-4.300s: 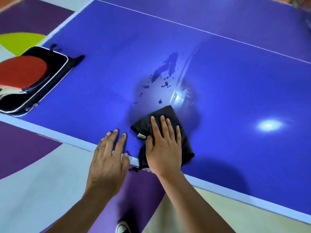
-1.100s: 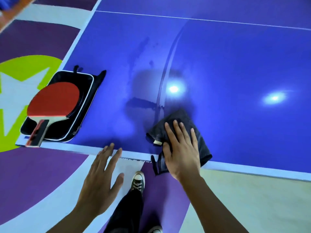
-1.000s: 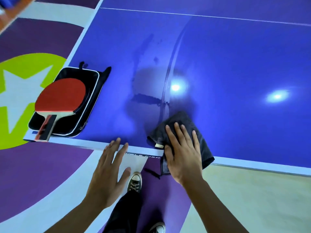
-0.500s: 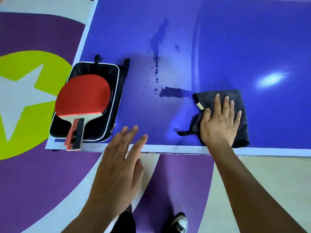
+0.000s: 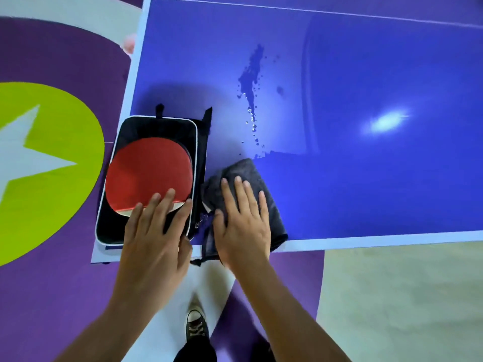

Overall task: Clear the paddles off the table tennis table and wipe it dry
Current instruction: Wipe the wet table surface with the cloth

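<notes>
Right hand (image 5: 241,226) is flat, fingers straight, pressing the cloth (image 5: 251,171) at the table's (image 5: 366,192) near edge. Left hand (image 5: 156,236) lies flat too, fingers over the handle end of the paddle (image 5: 149,173), not curled round it. Paddle sits on the open case (image 5: 156,126) at the near left corner, just beside the cloth. Water (image 5: 251,74) is splattered further up

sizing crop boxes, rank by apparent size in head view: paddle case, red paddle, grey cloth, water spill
1. paddle case
2. red paddle and grey cloth: alike, cannot rank
3. water spill
</notes>
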`<state>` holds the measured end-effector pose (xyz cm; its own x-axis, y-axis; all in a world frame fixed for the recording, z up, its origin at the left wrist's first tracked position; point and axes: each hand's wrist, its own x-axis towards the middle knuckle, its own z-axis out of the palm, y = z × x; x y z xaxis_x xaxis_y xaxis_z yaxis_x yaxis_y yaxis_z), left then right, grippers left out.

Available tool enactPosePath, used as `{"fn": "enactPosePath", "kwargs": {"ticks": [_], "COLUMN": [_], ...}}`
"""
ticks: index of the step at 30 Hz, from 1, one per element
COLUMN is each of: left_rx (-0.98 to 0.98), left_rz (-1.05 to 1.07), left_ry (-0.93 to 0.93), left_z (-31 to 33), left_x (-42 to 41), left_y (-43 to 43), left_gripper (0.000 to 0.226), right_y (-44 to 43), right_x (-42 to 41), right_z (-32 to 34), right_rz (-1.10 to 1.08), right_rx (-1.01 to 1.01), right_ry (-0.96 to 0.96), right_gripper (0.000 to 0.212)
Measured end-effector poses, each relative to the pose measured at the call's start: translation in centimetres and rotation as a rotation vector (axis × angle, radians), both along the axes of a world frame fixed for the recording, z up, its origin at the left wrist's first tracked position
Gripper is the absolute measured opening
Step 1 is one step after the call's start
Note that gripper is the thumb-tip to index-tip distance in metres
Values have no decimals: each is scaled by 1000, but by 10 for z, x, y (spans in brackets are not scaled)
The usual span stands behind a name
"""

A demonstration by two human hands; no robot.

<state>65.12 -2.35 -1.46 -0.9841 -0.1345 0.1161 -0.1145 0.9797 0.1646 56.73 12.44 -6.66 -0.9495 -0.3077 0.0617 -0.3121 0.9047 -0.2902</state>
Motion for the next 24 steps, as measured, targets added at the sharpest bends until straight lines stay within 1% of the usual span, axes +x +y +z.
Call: {"fn": "enactPosePath", "kwargs": {"ticks": [1, 2, 6, 8, 10, 11, 12, 15, 17, 19, 20, 21, 22, 24], "left_rx": [8, 19, 82, 102, 111, 116, 122, 128, 127, 136, 142, 147, 150, 148], "left_rz": [-5, -14, -31, -35, -38, -41, -43, -42, -38, -25, -16, -5, 4, 19], "left_ry": [-8, -19, -49, -40, -25, -24, -26, -35, -33, -4, 15, 32, 47, 65], "left_z": [0, 0, 4, 8, 10, 10, 11, 11, 11, 13, 14, 15, 17, 22], "left_x": [0, 0, -1, -4, -5, -5, -4, -6, -9, -14, -17, -20, -24, -33], "left_y": [0, 0, -1, -3, -6, -6, -7, -10, -11, -13, -14, -15, -16, -19], "left_gripper": [59, 60, 63, 61, 60, 60, 59, 55, 50, 45, 43, 40, 37, 30], "right_y": [16, 34, 103, 106, 80, 59, 34, -34, -52, -39, -24, -5, 16, 61], "right_x": [-11, -26, -91, -110, -112, -108, -101, -79, -76, -85, -92, -100, -110, -132], "right_z": [-1, -3, 4, 8, 8, 8, 7, 6, 9, 12, 12, 12, 11, 11], "right_rz": [-35, -115, -507, -644, -705, -677, -596, -227, -60, 50, 78, 62, -14, -248], "right_rx": [-2, -7, 27, 11, 18, 34, 50, 76, 86, 84, 72, 68, 72, 78], "right_ry": [1, -2, -71, -107, -94, -82, -68, -42, -76, -88, -78, -68, -56, -48], "right_gripper": [60, 61, 62, 62, 66, 69, 72, 74, 74, 74, 74, 74, 74, 71]}}
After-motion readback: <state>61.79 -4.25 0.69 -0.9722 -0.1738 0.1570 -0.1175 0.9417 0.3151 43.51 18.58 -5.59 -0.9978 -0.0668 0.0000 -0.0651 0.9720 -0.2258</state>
